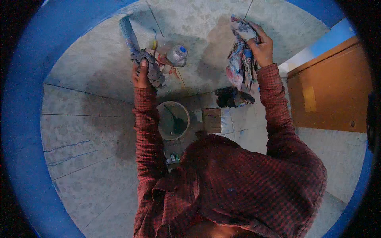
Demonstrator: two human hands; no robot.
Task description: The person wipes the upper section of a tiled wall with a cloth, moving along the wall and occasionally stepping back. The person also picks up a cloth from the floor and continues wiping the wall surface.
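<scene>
My left hand [141, 74] is closed around a bunched grey cloth [153, 71]. Just beyond that cloth, a long bluish strip [127, 32] sticks up and away; I cannot tell if the two are joined. To the right of the cloth is a clear plastic bottle [177, 56] with a blue cap, among small reddish and yellow bits. My right hand [262, 47] grips a crumpled, multicoloured piece of cloth or sheet [239, 65], its lower part hanging loose. Below that hangs or lies a dark bundle [233, 97], too dim to make out.
Between my arms, nearer to me, stands a round bucket [188, 119] with something dark inside. Beside it is a small brown square panel [212, 120]. A brown door [329, 89] is at the right. Pale tiles [87, 131] surround me, with a blue band [24, 119] along the edge.
</scene>
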